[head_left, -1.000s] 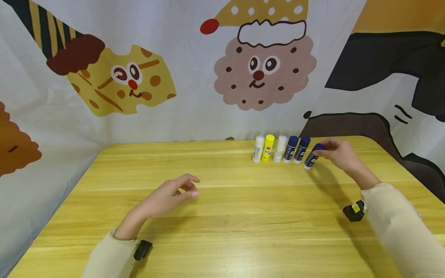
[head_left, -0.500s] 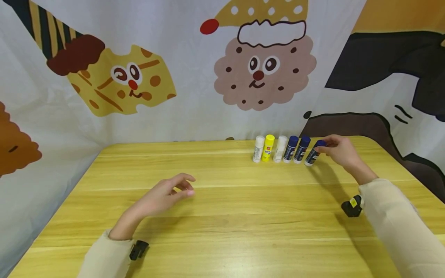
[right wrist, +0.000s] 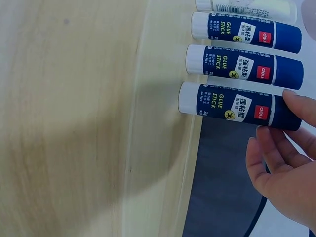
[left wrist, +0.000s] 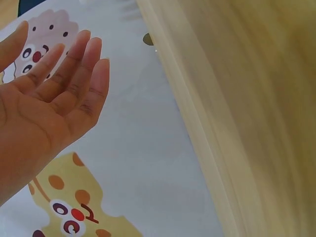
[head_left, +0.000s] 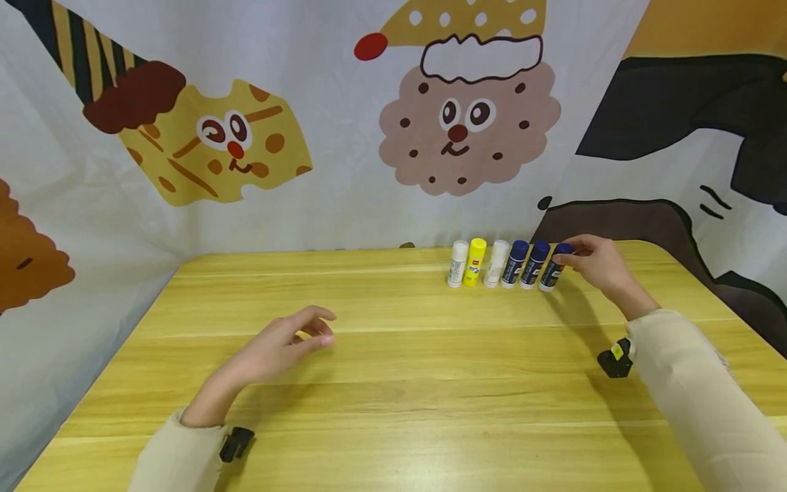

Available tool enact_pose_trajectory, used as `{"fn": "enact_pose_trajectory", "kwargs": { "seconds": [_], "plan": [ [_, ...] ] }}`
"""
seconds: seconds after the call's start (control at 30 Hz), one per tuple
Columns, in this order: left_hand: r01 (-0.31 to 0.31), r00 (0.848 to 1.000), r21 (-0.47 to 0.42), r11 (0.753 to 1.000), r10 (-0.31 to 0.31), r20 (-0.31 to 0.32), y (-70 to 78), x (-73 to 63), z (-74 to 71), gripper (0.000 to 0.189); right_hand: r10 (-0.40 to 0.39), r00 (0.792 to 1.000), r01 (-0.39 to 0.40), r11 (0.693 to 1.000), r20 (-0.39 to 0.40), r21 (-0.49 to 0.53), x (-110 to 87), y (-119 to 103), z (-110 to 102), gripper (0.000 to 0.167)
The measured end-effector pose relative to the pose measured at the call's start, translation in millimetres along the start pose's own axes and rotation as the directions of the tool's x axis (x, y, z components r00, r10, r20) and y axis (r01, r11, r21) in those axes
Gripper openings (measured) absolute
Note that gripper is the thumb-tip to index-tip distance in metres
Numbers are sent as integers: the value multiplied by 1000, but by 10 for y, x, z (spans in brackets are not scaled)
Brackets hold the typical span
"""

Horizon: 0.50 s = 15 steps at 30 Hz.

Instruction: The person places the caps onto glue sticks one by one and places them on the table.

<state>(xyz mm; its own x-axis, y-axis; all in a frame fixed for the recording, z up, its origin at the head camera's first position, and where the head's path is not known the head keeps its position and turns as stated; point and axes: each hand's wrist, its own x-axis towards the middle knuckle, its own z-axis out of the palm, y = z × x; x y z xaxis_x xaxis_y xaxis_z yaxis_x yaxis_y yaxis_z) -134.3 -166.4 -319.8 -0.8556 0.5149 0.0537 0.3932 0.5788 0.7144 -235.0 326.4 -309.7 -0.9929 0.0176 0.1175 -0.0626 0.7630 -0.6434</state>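
My right hand (head_left: 599,263) pinches the dark blue cap of a glue stick (right wrist: 232,104) at the right end of a row near the table's back edge. Two matching blue glue sticks stand beside it, the nearer one (head_left: 534,265) a small gap away. Further left in the row come a white glue stick (head_left: 496,264), a yellow glue stick (head_left: 475,262) and another white glue stick (head_left: 458,264), all upright. My left hand (head_left: 277,348) hovers over the left half of the table with relaxed fingers, holding nothing; its palm shows in the left wrist view.
The wooden table (head_left: 393,410) spans the lower view, its back edge close behind the row. A cloth (head_left: 344,171) printed with cartoon cookies and cheese hangs behind it. Each wrist carries a small black camera.
The right hand has moved the end glue stick slightly back and stood it from tilted to about upright, level with the row. My left hand has drifted a little left.
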Motion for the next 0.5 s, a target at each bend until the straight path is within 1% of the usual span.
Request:
{"fn": "enact_pose_trajectory", "kwargs": {
  "seconds": [0.27, 0.5],
  "plan": [
    [11, 1000, -4, 1000, -11, -8, -20, -25, -23, 35, -3, 1000, 3, 1000, -10, 10, 14, -21, 29, 44],
    [28, 1000, 1, 1000, -28, -5, -36, -69, -64, 33, -3, 1000, 2, 1000, 6, 17, 3, -18, 24, 50]
  ]
}}
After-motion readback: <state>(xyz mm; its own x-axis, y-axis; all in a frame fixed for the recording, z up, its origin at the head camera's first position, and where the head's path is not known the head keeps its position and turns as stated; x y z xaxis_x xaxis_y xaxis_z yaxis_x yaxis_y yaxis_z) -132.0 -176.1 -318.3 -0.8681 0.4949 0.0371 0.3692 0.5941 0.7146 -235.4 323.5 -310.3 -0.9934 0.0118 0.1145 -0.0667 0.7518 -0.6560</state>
